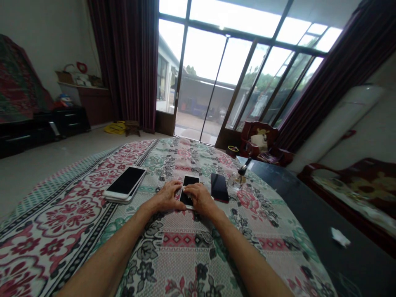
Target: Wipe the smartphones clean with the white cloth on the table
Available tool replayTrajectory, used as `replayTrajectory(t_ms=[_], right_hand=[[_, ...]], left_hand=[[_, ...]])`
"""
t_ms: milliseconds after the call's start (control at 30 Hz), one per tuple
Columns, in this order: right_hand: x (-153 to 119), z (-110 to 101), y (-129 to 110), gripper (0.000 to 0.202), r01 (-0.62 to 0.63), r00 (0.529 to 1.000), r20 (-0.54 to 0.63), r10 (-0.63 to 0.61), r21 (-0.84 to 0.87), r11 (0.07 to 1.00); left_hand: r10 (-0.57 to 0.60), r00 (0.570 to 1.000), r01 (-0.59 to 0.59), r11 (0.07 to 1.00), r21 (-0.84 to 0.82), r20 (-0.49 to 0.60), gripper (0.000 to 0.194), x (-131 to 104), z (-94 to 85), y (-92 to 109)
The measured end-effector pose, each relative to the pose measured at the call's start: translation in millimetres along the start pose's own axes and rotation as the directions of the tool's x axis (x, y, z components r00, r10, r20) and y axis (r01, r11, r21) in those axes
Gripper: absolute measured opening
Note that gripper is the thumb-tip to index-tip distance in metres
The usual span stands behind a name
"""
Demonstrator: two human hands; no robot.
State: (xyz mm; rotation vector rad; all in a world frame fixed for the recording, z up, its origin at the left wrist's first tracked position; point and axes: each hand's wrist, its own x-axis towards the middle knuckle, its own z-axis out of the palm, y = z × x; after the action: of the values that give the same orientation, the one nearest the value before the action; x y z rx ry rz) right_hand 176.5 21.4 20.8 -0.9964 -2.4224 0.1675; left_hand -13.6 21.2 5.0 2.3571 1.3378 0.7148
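Note:
A white smartphone (pixel 191 180) with a dark screen lies on the flowered tablecloth in front of me. My left hand (pixel 168 196) holds its left side, with the fingers along the edge and the thumb at the near corner. Across the screen reaches my right hand (pixel 201 199), its fingers bent and pressed together on the glass. Whatever those fingers may pinch is too small to make out. Just right of it lies a dark phone (pixel 219 187) with a reddish edge. To the left rests a stack of larger white phones (pixel 126 181), the top one screen up.
The patterned tablecloth (pixel 179 239) covers the round table. A small clear jar (pixel 237 181) with a black-handled brush (pixel 245 166) stands at the right. Beyond the table's right side is a dark surface (pixel 312 214) with a crumpled white tissue (pixel 340 237). A wooden chair (pixel 260 131) stands by the glass doors.

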Motion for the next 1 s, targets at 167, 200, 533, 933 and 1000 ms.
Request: replayTrajectory(t_ms=[167,200,533,933,1000], right_hand=[[-20,-7,-16,0.032,0.086,0.996,0.001,-0.086,0.059,0.995],[-20,-7,-17,0.032,0.089,0.996,0.003,-0.089,0.069,0.994],[33,3,29,0.039,-0.099,0.995,0.016,0.099,-0.022,0.995],[52,7,37,0.036,-0.171,0.984,0.033,0.175,-0.104,0.98],[43,6,30,0.035,-0.108,0.994,0.022,0.11,-0.078,0.991]], left_hand=[[0.004,1.0,-0.004,1.0,0.011,0.002,0.07,0,-0.5,2],[0.004,1.0,-0.004,1.0,0.007,0.004,0.07,0,-0.5,2],[0.001,0.999,0.0,0.999,-0.045,0.032,0.048,0,-8.5,7],[-0.033,0.999,0.032,0.998,-0.057,-0.018,0.05,-1,-6.7,3],[-0.028,0.999,0.026,0.998,-0.053,-0.044,0.051,-1,-4.7,1]])
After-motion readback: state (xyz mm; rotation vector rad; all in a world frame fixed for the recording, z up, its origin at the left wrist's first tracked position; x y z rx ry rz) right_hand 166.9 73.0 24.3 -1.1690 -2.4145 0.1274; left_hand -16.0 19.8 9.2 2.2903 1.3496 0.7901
